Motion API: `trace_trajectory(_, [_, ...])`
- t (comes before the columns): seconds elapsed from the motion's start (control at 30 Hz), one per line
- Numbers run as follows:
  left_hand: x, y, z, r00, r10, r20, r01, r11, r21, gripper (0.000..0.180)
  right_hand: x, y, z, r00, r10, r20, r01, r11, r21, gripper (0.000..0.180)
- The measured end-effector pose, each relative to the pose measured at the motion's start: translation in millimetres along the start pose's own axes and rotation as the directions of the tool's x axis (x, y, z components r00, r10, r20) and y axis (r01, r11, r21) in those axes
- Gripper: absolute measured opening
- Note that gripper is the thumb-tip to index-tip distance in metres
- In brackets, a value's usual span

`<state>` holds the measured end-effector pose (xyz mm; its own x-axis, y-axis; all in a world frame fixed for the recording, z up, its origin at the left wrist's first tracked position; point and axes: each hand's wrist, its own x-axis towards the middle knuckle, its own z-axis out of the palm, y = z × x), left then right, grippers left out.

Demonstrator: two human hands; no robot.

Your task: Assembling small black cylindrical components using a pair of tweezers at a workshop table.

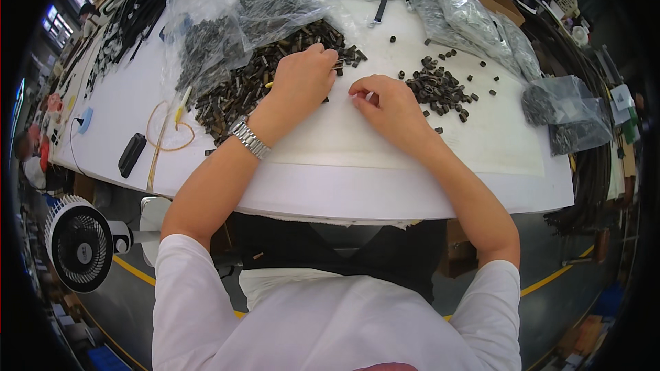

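Note:
My left hand [302,79] rests at the edge of a big heap of small dark tube-shaped parts [251,82] on the white table [385,158]; its fingers are pinched on a thin pin-like piece pointing right. A metal watch [249,139] sits on that wrist. My right hand [385,103] lies a little to the right, fingers curled and pinched on something tiny and pale that I cannot make out. Just beyond the right hand is a smaller heap of short black parts [440,89].
Clear plastic bags of dark parts lie at the back left [234,14] and right [564,113]. An orange cable loop [168,127] and a black oblong object [131,154] lie at the left. A white fan [82,242] stands below the table edge.

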<state>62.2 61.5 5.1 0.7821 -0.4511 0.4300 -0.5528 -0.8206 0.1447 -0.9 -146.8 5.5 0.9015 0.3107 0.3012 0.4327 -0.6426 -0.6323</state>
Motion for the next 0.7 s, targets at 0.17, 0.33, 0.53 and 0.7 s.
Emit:
trace_trajectory(0.17, [5, 10, -34, 0.980, -0.143, 0.137, 0.198, 0.668, -0.717, 0.014, 3, -1, -11, 0.954, 0.295, 0.060, -0.290, 0.844, 0.452, 0.023])
trace_trajectory(0.33, [4, 12, -37, 0.888, -0.091, 0.451, 0.455, 0.032, -0.890, 0.016, 11, -1, -14, 0.989, 0.150, 0.012, -0.103, 0.613, 0.784, 0.026])
trace_trajectory(0.53, [1, 17, -42, 0.908, -0.130, 0.399, 0.414, 0.129, -0.901, 0.019, 7, -6, -13, 0.983, 0.148, -0.109, -0.032, 0.722, 0.691, 0.018])
trace_trajectory(0.7, [0, 19, -49, 0.928, -0.065, 0.367, 0.364, 0.379, -0.851, 0.019, 7, -6, -18, 0.979, 0.160, -0.127, -0.037, 0.750, 0.660, 0.018])
